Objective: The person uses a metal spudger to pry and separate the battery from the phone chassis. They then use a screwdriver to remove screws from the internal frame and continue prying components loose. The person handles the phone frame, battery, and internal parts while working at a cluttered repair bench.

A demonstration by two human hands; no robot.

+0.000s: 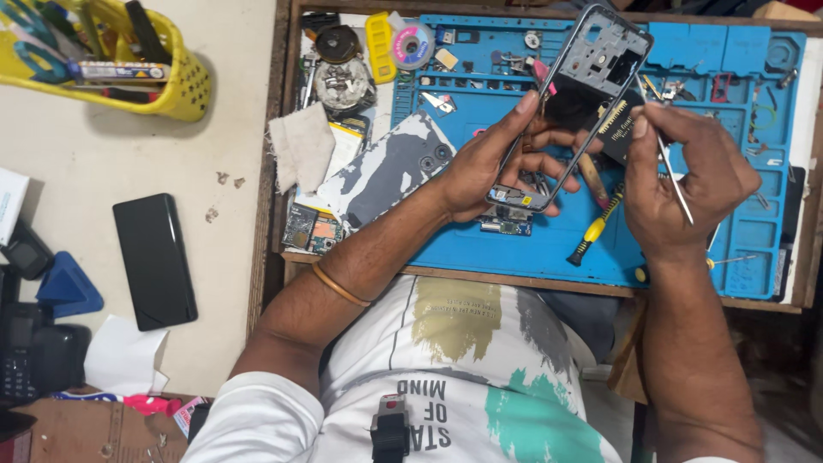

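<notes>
Left hand (490,167) holds a stripped phone frame (573,103) above the blue repair mat (754,231), grip closed around the frame's lower end, index finger up along its left edge. Frame is tilted, long axis running from lower left by the left palm to upper right, camera cutout at the far top. Right hand (686,176) is closed in a pinch on thin metal tweezers (673,176), shaft slanting down-right past the knuckles; its upper tip sits just beside the frame's right edge, around mid-length. A small black card (619,127) lies between the frame and the right thumb; can't tell which hand carries it. So the frame lies left and up from the right grip, near touching. On the mat: a yellow-handled screwdriver (593,231) under the hands, a camouflage back cover (390,167) to the left. Off the worktop tray, a black phone (154,260) lies flat, well apart.
</notes>
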